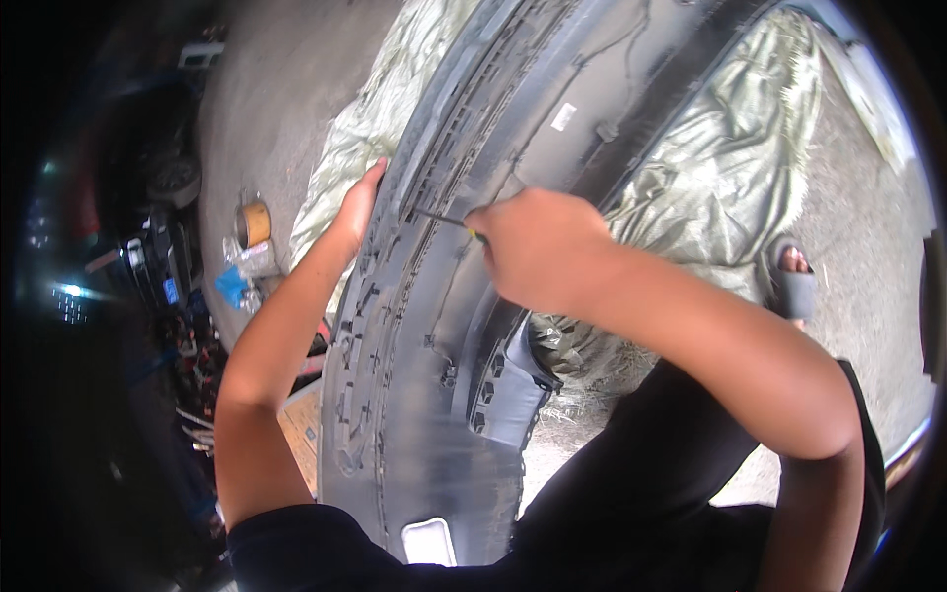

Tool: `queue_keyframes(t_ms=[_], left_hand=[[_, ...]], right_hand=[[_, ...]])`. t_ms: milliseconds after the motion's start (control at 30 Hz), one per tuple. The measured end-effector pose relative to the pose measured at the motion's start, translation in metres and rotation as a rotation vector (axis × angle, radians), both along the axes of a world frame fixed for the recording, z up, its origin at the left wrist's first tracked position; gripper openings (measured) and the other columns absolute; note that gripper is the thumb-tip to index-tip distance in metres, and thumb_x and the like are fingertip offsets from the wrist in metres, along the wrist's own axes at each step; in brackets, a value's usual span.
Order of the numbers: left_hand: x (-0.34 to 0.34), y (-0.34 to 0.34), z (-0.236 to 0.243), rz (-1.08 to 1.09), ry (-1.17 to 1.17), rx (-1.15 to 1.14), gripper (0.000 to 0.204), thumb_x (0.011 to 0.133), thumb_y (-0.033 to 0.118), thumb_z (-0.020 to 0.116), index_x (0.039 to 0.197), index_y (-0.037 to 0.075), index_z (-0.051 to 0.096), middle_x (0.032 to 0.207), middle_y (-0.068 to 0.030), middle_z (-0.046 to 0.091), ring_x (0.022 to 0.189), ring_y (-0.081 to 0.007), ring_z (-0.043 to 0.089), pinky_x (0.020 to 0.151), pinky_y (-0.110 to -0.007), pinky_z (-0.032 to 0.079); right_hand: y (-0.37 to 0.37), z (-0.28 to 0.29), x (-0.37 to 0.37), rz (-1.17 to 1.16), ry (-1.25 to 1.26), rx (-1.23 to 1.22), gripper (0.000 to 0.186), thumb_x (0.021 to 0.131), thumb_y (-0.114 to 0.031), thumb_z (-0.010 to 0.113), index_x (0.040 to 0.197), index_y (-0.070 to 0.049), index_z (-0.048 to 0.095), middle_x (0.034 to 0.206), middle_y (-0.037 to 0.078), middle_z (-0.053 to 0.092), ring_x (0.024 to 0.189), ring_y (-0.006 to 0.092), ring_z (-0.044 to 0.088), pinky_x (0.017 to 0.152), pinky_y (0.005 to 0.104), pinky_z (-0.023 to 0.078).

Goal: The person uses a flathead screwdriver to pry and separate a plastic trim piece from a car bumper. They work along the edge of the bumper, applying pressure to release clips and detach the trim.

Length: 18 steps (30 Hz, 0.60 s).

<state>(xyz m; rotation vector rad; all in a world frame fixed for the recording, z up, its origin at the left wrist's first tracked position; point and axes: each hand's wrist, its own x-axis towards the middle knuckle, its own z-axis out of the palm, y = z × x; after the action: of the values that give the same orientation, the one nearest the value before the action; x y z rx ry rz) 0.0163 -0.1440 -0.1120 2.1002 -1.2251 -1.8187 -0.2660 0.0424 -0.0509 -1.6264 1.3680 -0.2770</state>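
Note:
A long dark grey car bumper (424, 414) runs from top to bottom through the middle, its inner side facing me, with rows of clips and slots along its left edge. My right hand (543, 247) is closed round the handle of a screwdriver (442, 217), most of the handle hidden in the fist. The thin shaft points left, and its tip meets the slotted strip near the bumper's left edge. On the outer side of that edge, my left hand (361, 207) holds the bumper; its fingers are mostly out of sight behind the rim.
Pale woven sheeting (730, 148) lies crumpled under and beside the bumper on the concrete floor. At the left are a roll of brown tape (254, 224), a blue and clear plastic bag (237, 281) and dark clutter. My sandalled foot (793, 281) rests at the right.

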Motion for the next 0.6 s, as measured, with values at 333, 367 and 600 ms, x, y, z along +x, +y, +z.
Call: queue_keyframes(t_ms=[333, 367, 600], left_hand=[[0.006, -0.012, -0.02, -0.004, 0.115, 0.036, 0.073, 0.106, 0.058, 0.038, 0.145, -0.002, 0.053, 0.134, -0.0214, 0.064, 0.118, -0.0311, 0.064, 0.104, -0.042, 0.049], [0.007, -0.015, -0.021, -0.039, 0.096, 0.032, 0.074, 0.106, 0.058, 0.036, 0.148, -0.001, 0.051, 0.14, -0.0224, 0.061, 0.124, -0.0329, 0.061, 0.109, -0.044, 0.046], [0.015, -0.024, -0.029, -0.077, 0.022, -0.098, 0.054, 0.106, 0.046, 0.045, 0.138, 0.005, 0.062, 0.121, -0.0128, 0.072, 0.104, -0.0253, 0.068, 0.094, -0.04, 0.055]], right_hand=[[0.02, 0.035, 0.025, 0.014, 0.234, -0.098, 0.02, 0.086, -0.007, 0.065, 0.101, -0.006, 0.077, 0.102, 0.015, 0.077, 0.095, 0.0288, 0.076, 0.081, 0.0394, 0.062], [0.018, 0.037, 0.027, -0.002, 0.249, -0.105, 0.02, 0.086, -0.008, 0.065, 0.101, -0.006, 0.077, 0.104, 0.015, 0.077, 0.096, 0.0288, 0.076, 0.082, 0.0396, 0.062], [0.016, 0.024, 0.031, -0.259, 0.004, 0.012, 0.031, 0.087, -0.016, 0.061, 0.111, -0.003, 0.075, 0.107, 0.022, 0.075, 0.103, 0.0374, 0.072, 0.093, 0.0434, 0.058]])
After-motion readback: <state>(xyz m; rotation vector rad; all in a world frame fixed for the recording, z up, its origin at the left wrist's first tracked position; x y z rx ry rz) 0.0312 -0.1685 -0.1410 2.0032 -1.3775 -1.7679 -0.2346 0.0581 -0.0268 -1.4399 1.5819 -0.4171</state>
